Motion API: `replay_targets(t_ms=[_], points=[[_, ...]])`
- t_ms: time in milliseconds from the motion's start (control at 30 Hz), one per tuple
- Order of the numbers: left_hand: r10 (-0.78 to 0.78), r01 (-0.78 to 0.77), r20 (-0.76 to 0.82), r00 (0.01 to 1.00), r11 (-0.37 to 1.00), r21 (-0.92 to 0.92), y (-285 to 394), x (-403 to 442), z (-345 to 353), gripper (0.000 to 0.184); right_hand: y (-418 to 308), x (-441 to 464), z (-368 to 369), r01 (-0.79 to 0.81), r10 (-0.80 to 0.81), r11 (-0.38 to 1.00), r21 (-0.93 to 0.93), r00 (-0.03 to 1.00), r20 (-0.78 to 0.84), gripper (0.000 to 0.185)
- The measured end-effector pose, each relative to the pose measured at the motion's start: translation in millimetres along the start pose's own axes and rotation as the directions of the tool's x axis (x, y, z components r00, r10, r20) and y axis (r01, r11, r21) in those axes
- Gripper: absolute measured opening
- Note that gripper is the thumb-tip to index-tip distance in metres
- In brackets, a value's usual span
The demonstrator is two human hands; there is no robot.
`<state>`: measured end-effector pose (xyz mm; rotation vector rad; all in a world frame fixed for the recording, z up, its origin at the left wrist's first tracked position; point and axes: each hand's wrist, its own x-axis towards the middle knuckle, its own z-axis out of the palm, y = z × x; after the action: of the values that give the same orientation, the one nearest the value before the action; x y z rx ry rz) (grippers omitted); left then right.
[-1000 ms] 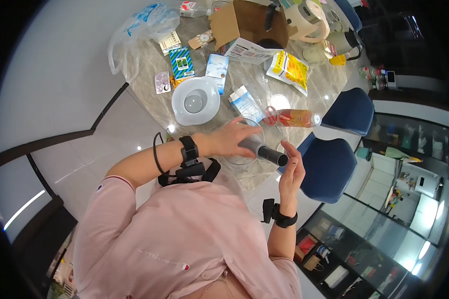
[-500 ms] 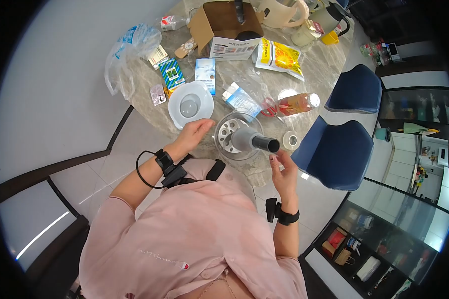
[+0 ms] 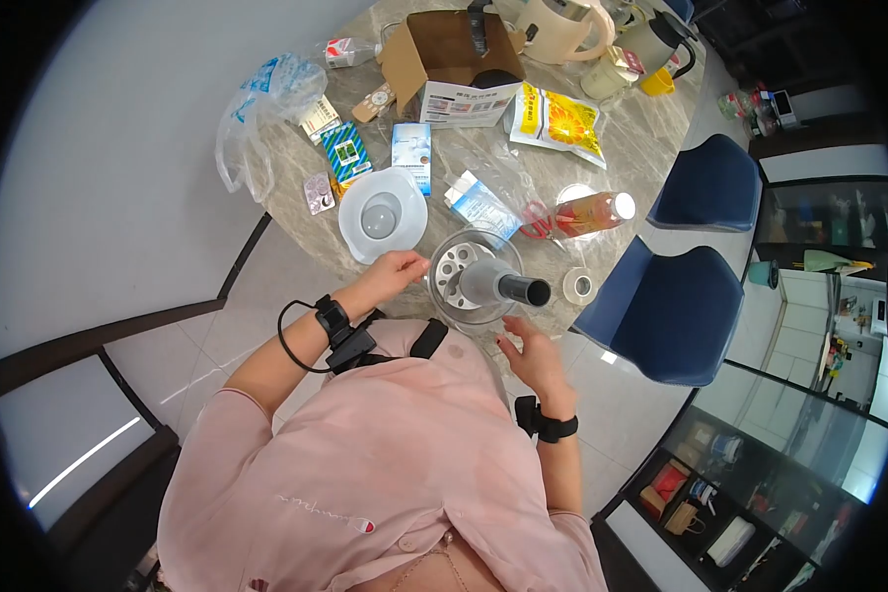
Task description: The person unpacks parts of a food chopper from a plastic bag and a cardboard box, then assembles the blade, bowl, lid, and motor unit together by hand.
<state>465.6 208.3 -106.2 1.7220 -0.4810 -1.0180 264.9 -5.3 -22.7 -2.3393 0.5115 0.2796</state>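
Before me on the table stands a clear round bowl [image 3: 511,311] with a white disc full of round holes [image 3: 451,268] in it. A grey tapered cylinder with a black, open-topped end [image 3: 493,283] rises from the bowl, tilted in my view to the right. My left hand [image 3: 393,278] is at the bowl's left rim, thumb and fingers closed on the edge. Below the bowl's right side, my right hand [image 3: 535,357] has its fingers apart and holds nothing. A translucent white lid-like piece with a domed centre [image 3: 356,234] lies beyond my left hand.
Red-handled scissors [image 3: 537,223], a bottle with reddish contents [image 3: 592,215] and a tape roll [image 3: 578,286] lie to the right. Farther back are small boxes [image 3: 411,153], a yellow-white packet [image 3: 559,123], an open carton [image 3: 444,44] and a kettle [image 3: 557,30]. Blue chairs [image 3: 666,311] stand at right.
My right hand has moved left and down from beside the cylinder's black end to below the bowl. My left hand stays at the bowl's left rim. The whole view has shifted slightly.
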Motion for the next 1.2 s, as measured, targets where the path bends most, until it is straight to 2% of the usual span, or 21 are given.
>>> replay_targets(t_ms=[33,133,267,367,667,967,1033,1067,1133,1200], points=[[-0.035,0.035,0.033,0.999,0.999,-0.016,-3.8,1.2,2.0,0.030,-1.5,-0.1,1.2,-0.022,0.021,0.999,0.025,1.000,0.011,0.034],[-0.004,0.004,0.005,1.000,0.997,-0.076,-7.8,1.9,6.5,0.029,-1.6,-0.6,2.7,-0.042,0.041,0.997,0.062,0.999,0.017,0.035],[-0.001,0.002,0.029,1.000,1.000,-0.026,-12.1,7.9,5.6,0.028,2.5,-0.9,5.9,-0.044,0.045,0.991,0.125,0.999,0.002,0.035],[-0.044,0.042,0.059,0.997,0.999,0.026,-5.9,7.5,4.0,0.026,5.3,-0.6,11.0,-0.052,0.053,0.991,0.126,0.999,-0.007,0.035],[-0.050,0.058,0.075,0.996,0.992,-0.111,-8.6,5.4,4.1,0.025,5.9,3.0,7.6,-0.040,0.036,0.993,0.110,0.999,0.039,0.035],[-0.039,0.042,0.046,0.998,0.996,-0.077,-17.5,7.7,5.2,0.028,9.9,7.0,2.7,0.001,-0.003,0.999,0.050,0.999,0.032,0.034],[0.057,-0.055,-0.015,0.998,0.993,0.104,-10.8,5.8,1.5,0.027,7.2,6.7,-5.7,-0.032,0.030,0.999,0.036,0.999,0.041,0.035],[0.062,-0.063,0.012,0.998,0.990,0.127,-5.1,4.6,-0.3,0.027,5.3,4.6,-11.6,-0.064,0.063,0.998,0.017,0.996,0.058,0.036],[0.146,-0.100,-0.139,0.979,0.951,0.292,17.0,-2.5,-6.7,0.030,7.3,0.0,-19.2,-0.083,0.083,0.995,0.055,0.997,0.004,0.036],[0.118,-0.085,-0.089,0.989,0.946,0.312,46.8,-9.8,-13.1,0.031,18.7,-6.5,-19.9,-0.061,0.064,0.997,0.046,0.996,-0.061,0.035]])
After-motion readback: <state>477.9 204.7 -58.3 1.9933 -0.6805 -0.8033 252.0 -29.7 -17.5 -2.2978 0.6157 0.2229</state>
